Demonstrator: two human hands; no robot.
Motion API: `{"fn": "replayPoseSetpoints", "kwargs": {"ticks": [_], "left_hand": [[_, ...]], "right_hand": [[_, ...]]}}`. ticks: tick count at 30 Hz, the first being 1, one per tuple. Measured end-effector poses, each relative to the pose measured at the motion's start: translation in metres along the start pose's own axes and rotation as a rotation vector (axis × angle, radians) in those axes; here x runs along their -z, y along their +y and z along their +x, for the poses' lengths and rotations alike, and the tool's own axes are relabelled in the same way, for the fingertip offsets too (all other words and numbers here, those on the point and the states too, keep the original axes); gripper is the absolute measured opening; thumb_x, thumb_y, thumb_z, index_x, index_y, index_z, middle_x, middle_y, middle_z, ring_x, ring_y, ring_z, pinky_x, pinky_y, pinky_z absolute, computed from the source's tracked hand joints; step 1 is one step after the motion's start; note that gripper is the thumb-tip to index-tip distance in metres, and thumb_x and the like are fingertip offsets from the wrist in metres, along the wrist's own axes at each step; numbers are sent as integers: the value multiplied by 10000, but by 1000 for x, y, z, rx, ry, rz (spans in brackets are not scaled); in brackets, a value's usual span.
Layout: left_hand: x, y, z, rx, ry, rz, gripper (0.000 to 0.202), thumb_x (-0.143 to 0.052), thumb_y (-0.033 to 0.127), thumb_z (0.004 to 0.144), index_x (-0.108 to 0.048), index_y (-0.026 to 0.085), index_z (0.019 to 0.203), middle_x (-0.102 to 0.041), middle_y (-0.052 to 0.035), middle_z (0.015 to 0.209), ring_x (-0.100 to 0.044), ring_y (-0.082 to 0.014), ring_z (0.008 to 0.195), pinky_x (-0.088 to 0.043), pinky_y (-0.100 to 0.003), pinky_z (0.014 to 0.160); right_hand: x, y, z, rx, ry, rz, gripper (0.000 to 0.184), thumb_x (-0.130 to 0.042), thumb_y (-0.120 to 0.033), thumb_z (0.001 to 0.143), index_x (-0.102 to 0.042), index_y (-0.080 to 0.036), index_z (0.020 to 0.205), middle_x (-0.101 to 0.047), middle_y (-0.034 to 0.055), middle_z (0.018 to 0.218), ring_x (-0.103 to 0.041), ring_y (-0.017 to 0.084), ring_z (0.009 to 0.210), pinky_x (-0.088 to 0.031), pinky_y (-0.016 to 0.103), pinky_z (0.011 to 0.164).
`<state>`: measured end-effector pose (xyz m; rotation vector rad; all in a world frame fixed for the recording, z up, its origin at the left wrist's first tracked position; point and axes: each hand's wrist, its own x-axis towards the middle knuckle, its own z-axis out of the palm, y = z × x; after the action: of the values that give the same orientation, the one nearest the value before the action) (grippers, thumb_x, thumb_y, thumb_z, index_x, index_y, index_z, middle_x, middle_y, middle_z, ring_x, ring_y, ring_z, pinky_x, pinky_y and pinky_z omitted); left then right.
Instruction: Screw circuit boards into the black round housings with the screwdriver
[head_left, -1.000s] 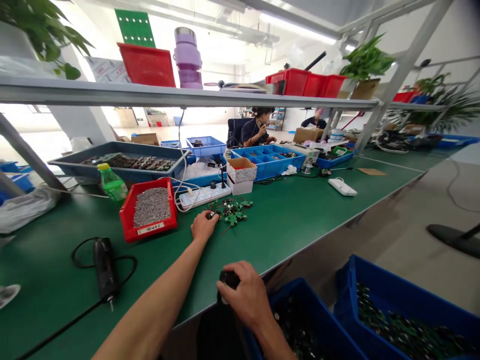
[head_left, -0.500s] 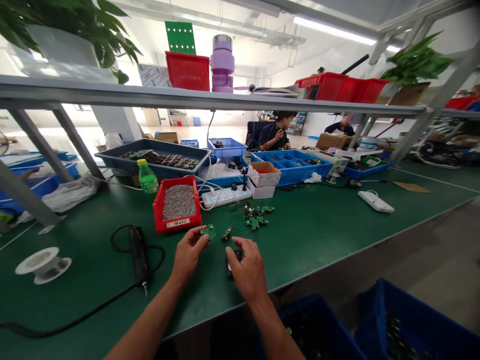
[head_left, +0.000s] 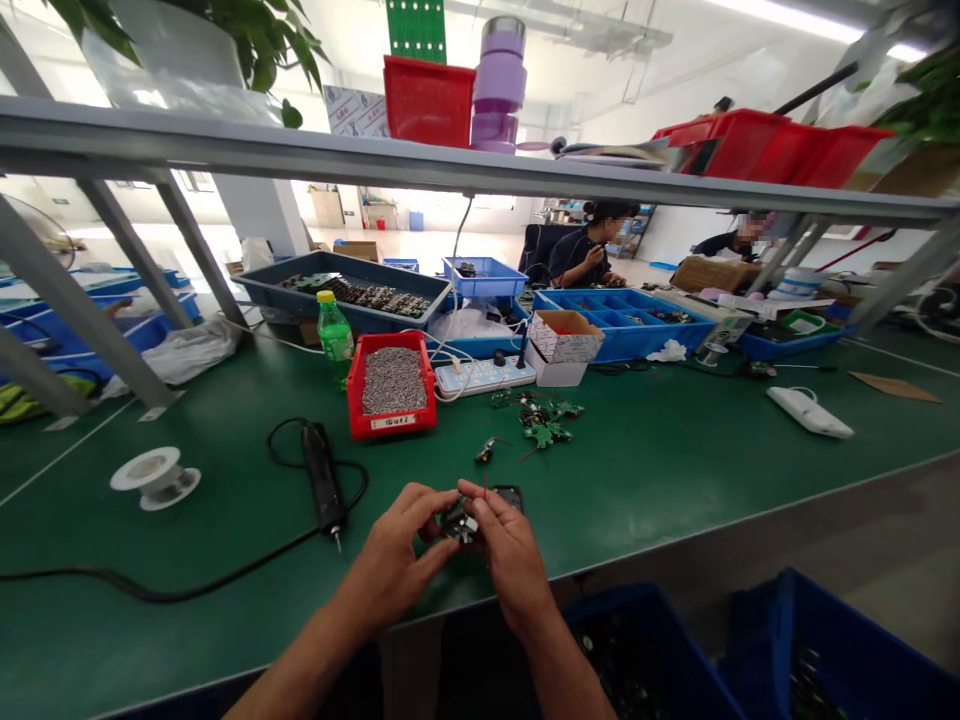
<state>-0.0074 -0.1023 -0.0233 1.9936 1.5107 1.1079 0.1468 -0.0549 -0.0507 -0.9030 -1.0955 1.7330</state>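
Close to the table's front edge, my left hand (head_left: 401,545) is closed on one side of a small circuit board (head_left: 459,524). From the other side, my right hand (head_left: 517,550) pinches the same board with thumb and forefinger. A thin red wire (head_left: 485,484) sticks up by the right fingertips. Just behind the right hand lies a black plastic part (head_left: 512,495), mostly covered by its fingers. A small component with a red wire (head_left: 486,450) rests beyond both hands. Farther back is a loose cluster of green circuit boards (head_left: 547,432).
A black electric screwdriver (head_left: 322,480) with its cord and a solder wire spool (head_left: 156,478) lie left. Behind stand a red bin of small metal parts (head_left: 394,380), a green bottle (head_left: 334,335) and a power strip (head_left: 484,376). Blue bins (head_left: 645,640) sit below the right edge.
My left hand has brought the green circuit board right and nearer, and both hands now meet on it. My right hand has come off the black part. The view has shifted.
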Motion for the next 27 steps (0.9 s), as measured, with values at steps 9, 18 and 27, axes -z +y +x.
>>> {"fn": "replayPoseSetpoints", "kwargs": {"ticks": [9, 18, 27], "left_hand": [[16, -6, -7, 1, -285, 136, 400, -535, 233, 940, -542, 319, 1330, -600, -14, 937, -615, -147, 810, -487, -254, 765], [6, -15, -22, -164, -147, 102, 141, -561, 71, 860, -587, 207, 890, -568, -22, 903, -577, -132, 795, -461, -239, 714], [9, -29, -30, -375, -82, 172, 283, -557, 43, 855, -632, 224, 1059, -603, -68, 1021, -614, -157, 937, -530, -259, 831]], "right_hand": [[0, -6, -6, -14, -38, -275, 508, -605, -527, 856, -658, -180, 1224, -679, 42, 866, -613, 154, 642, -571, 288, 523], [1, -1, -10, -48, -18, -316, 454, -586, -427, 859, -631, -178, 1236, -658, 28, 842, -643, 155, 640, -586, 271, 473], [-4, -11, -14, -104, -41, -220, 444, -619, -433, 833, -633, -172, 1192, -636, 14, 825, -632, 148, 630, -571, 257, 474]]}}
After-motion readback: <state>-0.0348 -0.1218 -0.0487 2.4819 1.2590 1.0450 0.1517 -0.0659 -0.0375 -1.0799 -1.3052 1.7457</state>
